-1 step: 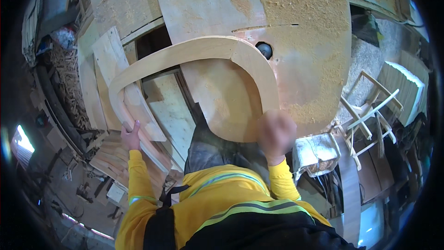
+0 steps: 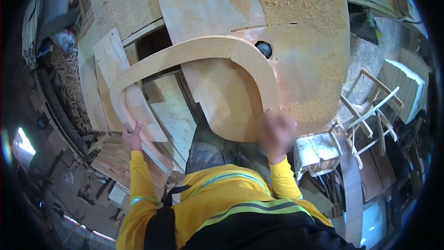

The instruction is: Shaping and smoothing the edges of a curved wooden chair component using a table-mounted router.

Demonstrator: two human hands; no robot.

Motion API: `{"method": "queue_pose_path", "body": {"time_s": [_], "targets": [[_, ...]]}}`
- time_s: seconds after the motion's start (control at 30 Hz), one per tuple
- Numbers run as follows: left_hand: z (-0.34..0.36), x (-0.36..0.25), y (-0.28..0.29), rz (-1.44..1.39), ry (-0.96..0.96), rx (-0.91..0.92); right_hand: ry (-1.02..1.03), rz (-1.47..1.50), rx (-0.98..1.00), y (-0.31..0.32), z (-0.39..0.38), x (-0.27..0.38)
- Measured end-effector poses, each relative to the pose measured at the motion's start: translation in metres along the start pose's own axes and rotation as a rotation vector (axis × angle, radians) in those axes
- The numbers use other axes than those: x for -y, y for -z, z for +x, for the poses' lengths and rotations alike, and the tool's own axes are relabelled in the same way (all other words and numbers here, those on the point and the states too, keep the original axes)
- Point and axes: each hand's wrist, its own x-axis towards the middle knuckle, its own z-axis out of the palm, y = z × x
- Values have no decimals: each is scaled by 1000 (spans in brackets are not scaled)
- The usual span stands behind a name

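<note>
A large curved wooden piece (image 2: 194, 51), bent like an arch, lies over a sawdust-covered work surface (image 2: 300, 41). My left hand (image 2: 132, 136) grips the arch's left end, low on the left. My right hand (image 2: 276, 134) is blurred and sits at the arch's right end, closed on it. Both my arms wear yellow sleeves. Under the arch lies a rounded plywood panel (image 2: 226, 106).
A dark round hole (image 2: 264, 48) sits in the work surface just beyond the arch. Flat boards (image 2: 111, 60) lean at the left, with stacked wood strips (image 2: 111, 157) below them. At the right stand pale chair frames (image 2: 370, 111) and a curved brown strip (image 2: 354, 194).
</note>
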Motion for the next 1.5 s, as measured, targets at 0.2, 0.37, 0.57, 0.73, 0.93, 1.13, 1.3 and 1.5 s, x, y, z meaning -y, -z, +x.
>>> {"method": "queue_pose_path", "body": {"time_s": [0.2,0.37,0.57,0.73,0.93,1.13,1.3,1.5], "targets": [[14,23,6,11,-123,-6,8,-20,-32,-1,5,7],[10,16,-1,-62,-187,-15,56,-64,-61,-3,5,7],[5,5,-3,-22,-207,-12,99,-83,-108,-8,7,6],[11,10,2,-5,-134,-35,130,-80,-116,-9,17,8],[9,-2,0,35,-60,35,171,-115,-114,-15,26,8],[19,8,5,62,-117,-56,210,-116,-136,-21,40,14],[13,-8,0,41,-78,-25,222,-237,-117,-24,46,18],[18,-14,-1,54,-110,-52,232,-243,-136,-30,55,21]]}}
